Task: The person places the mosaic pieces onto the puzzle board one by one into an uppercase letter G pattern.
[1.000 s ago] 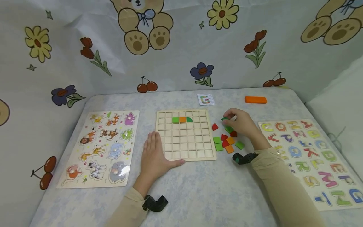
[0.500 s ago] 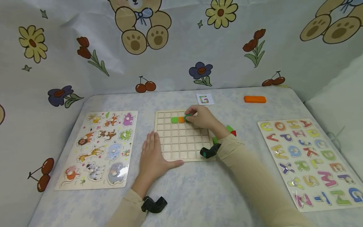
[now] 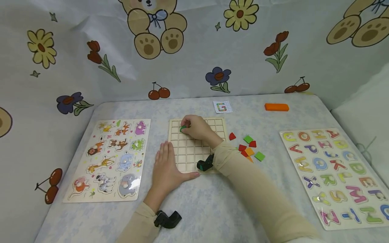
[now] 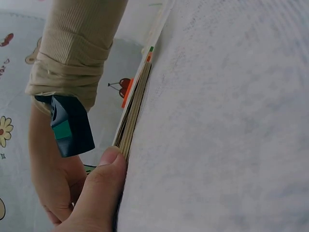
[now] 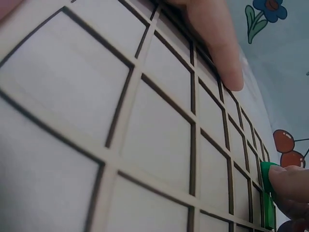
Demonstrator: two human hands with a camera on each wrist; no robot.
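A pale wooden grid board [image 3: 217, 126] lies at the middle of the table. My right hand [image 3: 197, 128] reaches over its far left part, pinching a small dark green tile [image 3: 183, 129] between thumb and fingertips. In the right wrist view, that green tile [image 5: 267, 178] is by the thumb, beside another green tile [image 5: 268, 211] in the grid. The hand hides the other tiles of that row in the head view. My left hand [image 3: 169, 170] lies with straight fingers against the board's left edge, thumb spread along the near edge.
Loose red, orange and green tiles [image 3: 249, 152] lie right of the board. Behind it are a small pattern card [image 3: 222, 107] and an orange block [image 3: 277, 107]. An animal puzzle [image 3: 120, 158] lies left, a letter puzzle [image 3: 322, 182] right.
My right hand has carried the dark green tile from the loose pile leftward across the board to its far left part. The left hand has stayed at the board's edge.
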